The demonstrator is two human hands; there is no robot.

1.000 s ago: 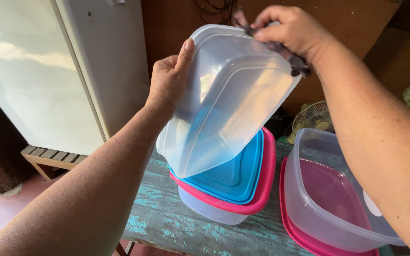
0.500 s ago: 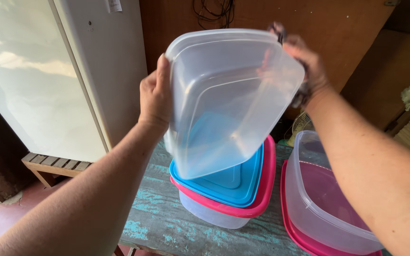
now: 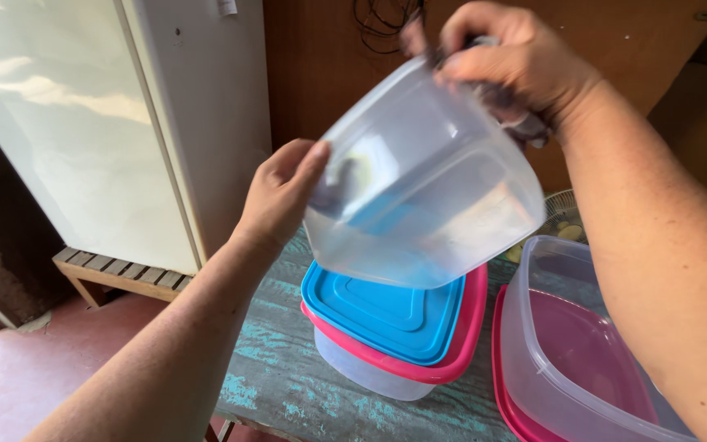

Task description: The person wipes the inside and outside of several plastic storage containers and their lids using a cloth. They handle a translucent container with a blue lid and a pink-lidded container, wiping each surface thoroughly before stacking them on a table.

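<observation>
Below the grip, a blue lid (image 3: 386,315) lies on a pink lid (image 3: 452,344) capping a container on the worn turquoise table (image 3: 288,368), with open air between. The left hand (image 3: 284,192) clasps the near-left rim of the clear plastic container (image 3: 427,188), which is tilted, long axis running lower-left to upper-right. The right hand (image 3: 509,57) pinches a dark cloth (image 3: 505,106) against its far upper edge, close to the brown wooden panel (image 3: 329,74) behind.

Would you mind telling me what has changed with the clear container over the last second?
The clear container has been turned in the air. The right hand, with its dark cloth, is back on the upper rim; the left hand still holds the side. The blue lid, pink lid and second clear container stayed put.
</observation>
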